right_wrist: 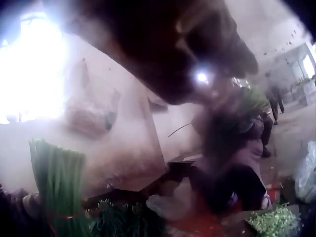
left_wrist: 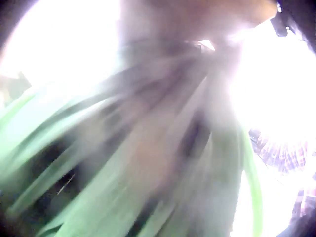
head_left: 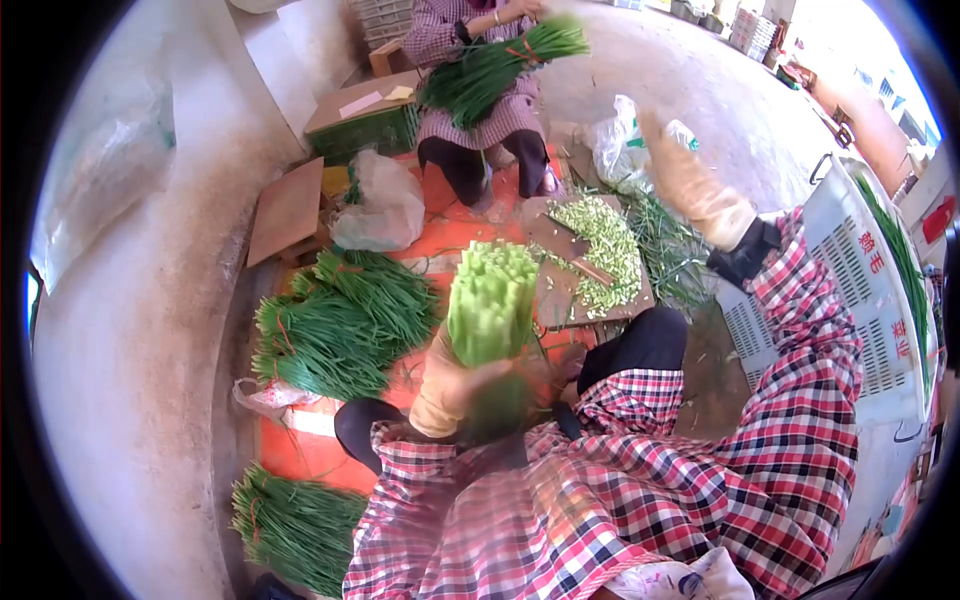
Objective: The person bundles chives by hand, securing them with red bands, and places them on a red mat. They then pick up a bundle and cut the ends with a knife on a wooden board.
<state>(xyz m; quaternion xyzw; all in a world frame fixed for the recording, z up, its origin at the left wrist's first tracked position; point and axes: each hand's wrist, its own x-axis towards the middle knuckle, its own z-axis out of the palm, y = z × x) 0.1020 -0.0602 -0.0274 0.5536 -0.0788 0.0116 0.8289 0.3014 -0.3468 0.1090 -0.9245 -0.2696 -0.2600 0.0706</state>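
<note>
Far left of the chopping board (head_left: pixel 560 308), one tied bundle (head_left: pixel 295 530) lies nearest the wearer, a pile of at least two more (head_left: pixel 340 320) beyond it. And here's the left hand (head_left: pixel 437 393), its grip wrapped round one bunch of stalks (head_left: pixel 493 300), pale ends up, just left of the board! Beyond the board, a second person (head_left: pixel 500 135) holds one bunch (head_left: pixel 500 70). On the board, one heap of chopped pieces (head_left: pixel 612 250). To its right, the right hand (head_left: pixel 692 182) is raised, blurred, fingers extended; farther right, one crate (head_left: pixel 880 360).
</note>
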